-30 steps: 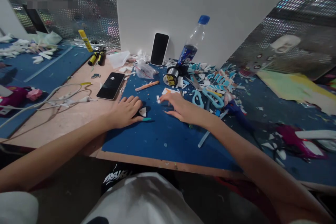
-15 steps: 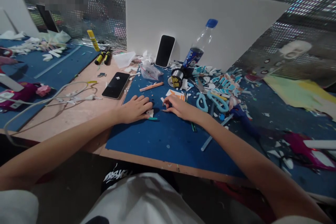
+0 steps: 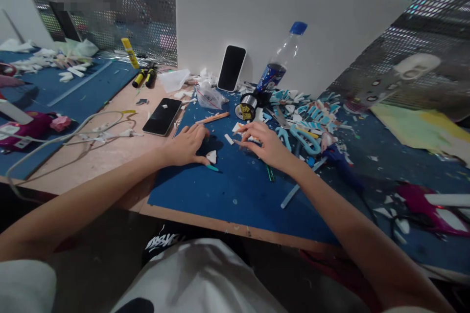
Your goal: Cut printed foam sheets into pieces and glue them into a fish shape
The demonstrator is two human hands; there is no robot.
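Observation:
My left hand (image 3: 185, 146) rests on the blue mat (image 3: 205, 200), fingers spread and holding nothing. Its thumb tip meets a small teal sliver (image 3: 212, 167), beside a white scrap (image 3: 211, 156). Over the mat to the right, my right hand (image 3: 266, 144) hovers with thumb and fingers apart. Just left of its fingertips lies a small white strip (image 3: 229, 139). A white and orange card (image 3: 238, 128) is partly covered by that hand. Beyond the hands are an orange-brown stick (image 3: 213, 118) and a spool of wire (image 3: 245, 110).
Light-blue scissors (image 3: 306, 139), a glue gun (image 3: 343, 166) and foam scraps (image 3: 317, 112) crowd the right. A cola bottle (image 3: 271, 76) and an upright phone (image 3: 231, 68) stand behind. Another phone (image 3: 162, 116) and a white cable (image 3: 91, 120) lie left.
My right hand has lifted and its fingers have spread, leaving the white strip in view on the mat. My left hand has shifted slightly left, its thumb further from the fingers, uncovering the white scrap.

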